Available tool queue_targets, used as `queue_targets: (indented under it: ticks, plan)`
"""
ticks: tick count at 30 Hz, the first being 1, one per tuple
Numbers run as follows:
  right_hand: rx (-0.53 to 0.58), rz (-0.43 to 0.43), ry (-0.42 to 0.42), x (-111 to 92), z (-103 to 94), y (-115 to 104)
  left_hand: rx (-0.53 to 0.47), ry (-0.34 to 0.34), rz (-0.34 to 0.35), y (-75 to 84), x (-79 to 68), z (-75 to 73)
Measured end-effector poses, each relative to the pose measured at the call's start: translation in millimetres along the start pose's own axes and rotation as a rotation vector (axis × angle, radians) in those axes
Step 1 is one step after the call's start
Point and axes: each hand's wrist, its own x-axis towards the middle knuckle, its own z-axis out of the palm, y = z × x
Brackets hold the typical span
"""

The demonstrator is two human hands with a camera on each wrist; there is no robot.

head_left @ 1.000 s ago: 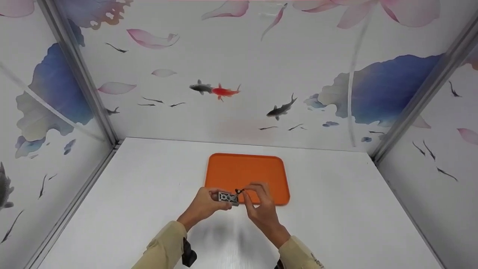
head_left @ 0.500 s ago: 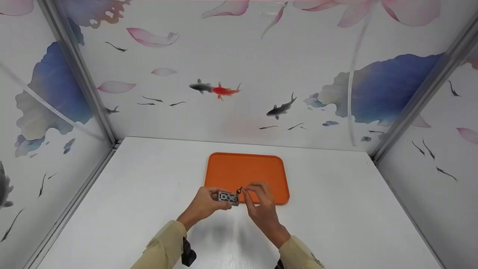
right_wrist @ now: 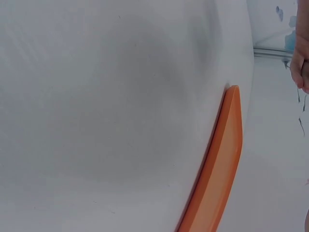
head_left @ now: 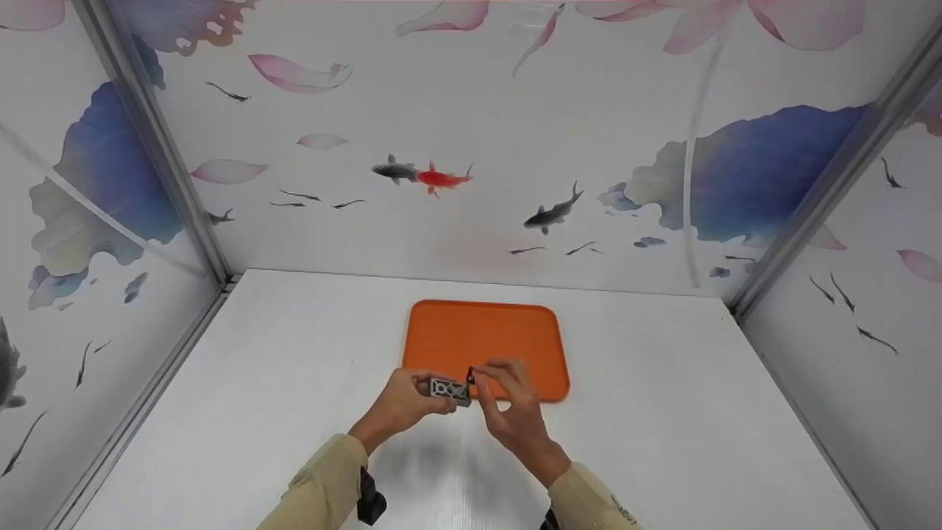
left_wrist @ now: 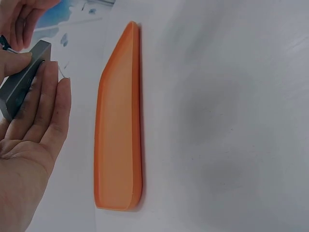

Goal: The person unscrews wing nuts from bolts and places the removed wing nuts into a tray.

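My left hand point(head_left: 401, 401) holds a small grey rectangular block point(head_left: 447, 390) above the near edge of the orange tray. Rounded cut-outs pattern the block's face in the head view. In the left wrist view the thumb lies on top of the block point(left_wrist: 24, 81) and the fingers support it from beneath. A small black piece point(head_left: 470, 375) with a thin shank sticks up at the block's right end. Thumb and index finger of my right hand point(head_left: 521, 416) pinch this piece, partly covering it. The right wrist view has only a bit of the left hand point(right_wrist: 300, 63) at its edge.
The orange tray point(head_left: 478, 331) lies on the white table point(head_left: 647, 397), beyond and beneath the hands. White panels point(head_left: 471, 96) printed with fish and petals enclose the table at the back and both sides, joined by grey metal posts point(head_left: 158, 140).
The black piece has swung from slanting right to standing upright at the block's end. My right fingertips have shifted slightly left with it. The left hand and block have stayed put.
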Motion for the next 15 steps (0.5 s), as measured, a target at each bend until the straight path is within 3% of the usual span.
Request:
queue_targets:
  ticks: [15]
  plan:
    - [-0.003,-0.031,0.013,6.0,1.1,-3.9,-0.015,-0.005,0.02,2.2,-1.8,1.3]
